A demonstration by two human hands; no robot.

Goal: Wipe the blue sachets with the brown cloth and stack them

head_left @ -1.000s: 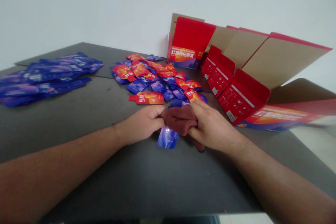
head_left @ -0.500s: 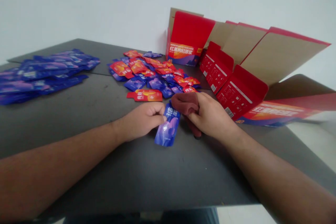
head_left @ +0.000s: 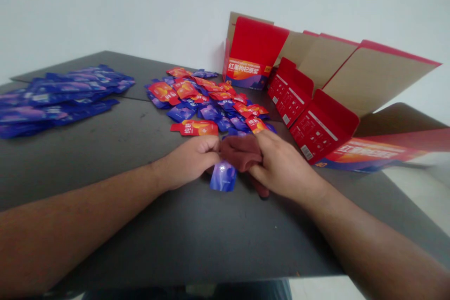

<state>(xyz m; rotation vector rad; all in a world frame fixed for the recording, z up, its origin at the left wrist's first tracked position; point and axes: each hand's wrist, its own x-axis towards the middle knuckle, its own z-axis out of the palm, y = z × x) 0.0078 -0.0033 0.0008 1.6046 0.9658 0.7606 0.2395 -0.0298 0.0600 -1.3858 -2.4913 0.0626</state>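
Right hand grasping soft, rumpled brown cloth over glossy, flat blue pouch; left hand pinching pouch edge.

Bare tabletop nearside; boxes blocking the right.

The left hand and the right hand are showing bare, as are the left forearm and the right forearm, each broadening smoothly from a narrower wrist. Along the bottom edge of the view, dark blue clothing is covering the legs, its finer details blurring in shadow.
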